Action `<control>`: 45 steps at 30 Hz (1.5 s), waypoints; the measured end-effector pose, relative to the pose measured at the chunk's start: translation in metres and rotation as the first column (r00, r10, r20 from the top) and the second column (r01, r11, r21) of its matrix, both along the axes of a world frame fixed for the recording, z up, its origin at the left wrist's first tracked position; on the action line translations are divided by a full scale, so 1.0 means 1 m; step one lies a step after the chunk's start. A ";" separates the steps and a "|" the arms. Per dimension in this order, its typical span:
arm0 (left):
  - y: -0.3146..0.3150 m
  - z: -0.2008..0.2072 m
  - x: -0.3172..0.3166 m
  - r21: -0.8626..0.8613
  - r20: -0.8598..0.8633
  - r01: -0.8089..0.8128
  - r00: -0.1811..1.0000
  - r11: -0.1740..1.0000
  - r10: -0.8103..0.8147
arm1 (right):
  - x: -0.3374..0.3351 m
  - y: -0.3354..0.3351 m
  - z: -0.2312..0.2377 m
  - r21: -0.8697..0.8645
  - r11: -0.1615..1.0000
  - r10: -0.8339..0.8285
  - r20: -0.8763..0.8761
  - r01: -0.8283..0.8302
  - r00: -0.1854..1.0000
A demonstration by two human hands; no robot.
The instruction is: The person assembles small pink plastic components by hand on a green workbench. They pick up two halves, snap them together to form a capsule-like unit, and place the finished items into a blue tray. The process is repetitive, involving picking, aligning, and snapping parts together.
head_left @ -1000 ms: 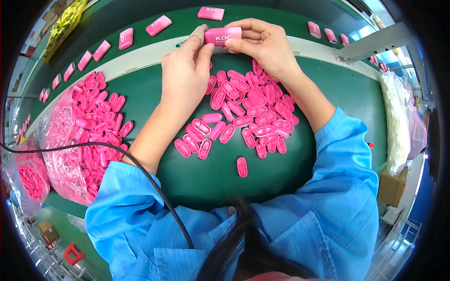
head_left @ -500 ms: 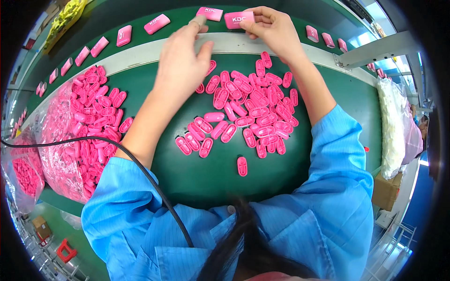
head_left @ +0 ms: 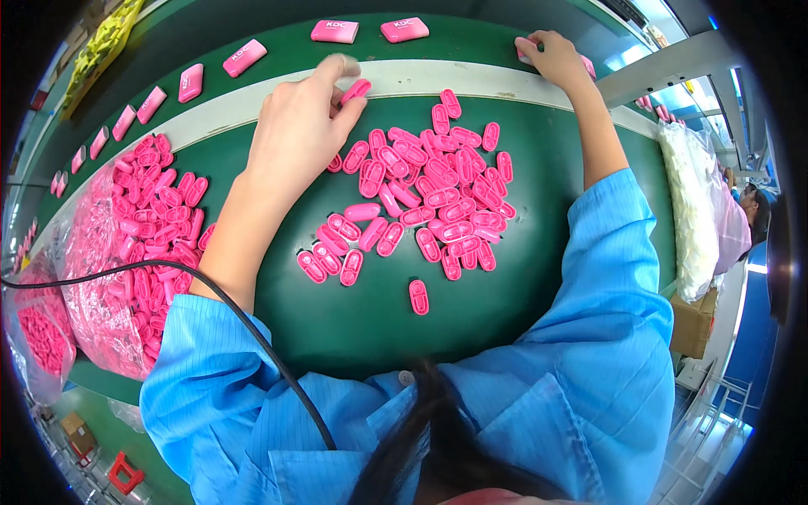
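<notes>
We're looking across a green worktable [head_left: 337, 328], a pale rail [head_left: 480, 82] running along its far side, and here's a grey metal beam [head_left: 673, 67] cutting in upper right! Down left, we spot green floor [head_left: 156, 459] and a red stool [head_left: 126, 485]; over right, a blue wall [head_left: 755, 337] beside a bright light strip [head_left: 757, 268].

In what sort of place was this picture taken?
Probably a factory assembly line: identical pink parts lie heaped on a green worktop, with a spaced row of pink cases beyond.

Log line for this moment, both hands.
left hand: holds pink cap | right hand: at pink case, grip unclear | loose pink caps: piled on green table
</notes>
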State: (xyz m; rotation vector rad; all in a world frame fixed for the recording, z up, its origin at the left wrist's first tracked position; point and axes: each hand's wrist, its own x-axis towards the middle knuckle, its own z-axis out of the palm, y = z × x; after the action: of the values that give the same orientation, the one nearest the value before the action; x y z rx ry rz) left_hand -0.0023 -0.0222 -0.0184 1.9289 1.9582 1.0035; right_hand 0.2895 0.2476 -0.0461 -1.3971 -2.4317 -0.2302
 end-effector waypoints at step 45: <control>0.002 -0.025 0.011 0.160 0.534 -0.069 0.845 0.985 -0.028 | -0.134 -0.169 0.020 -0.367 0.473 0.012 -0.906 -0.801 0.422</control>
State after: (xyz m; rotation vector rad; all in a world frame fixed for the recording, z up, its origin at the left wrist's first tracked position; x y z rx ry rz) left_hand 0.0087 -0.0206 -0.0431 1.4721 1.6090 1.5631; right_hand 0.1557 0.0784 -0.0263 -0.5874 -1.8793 1.5195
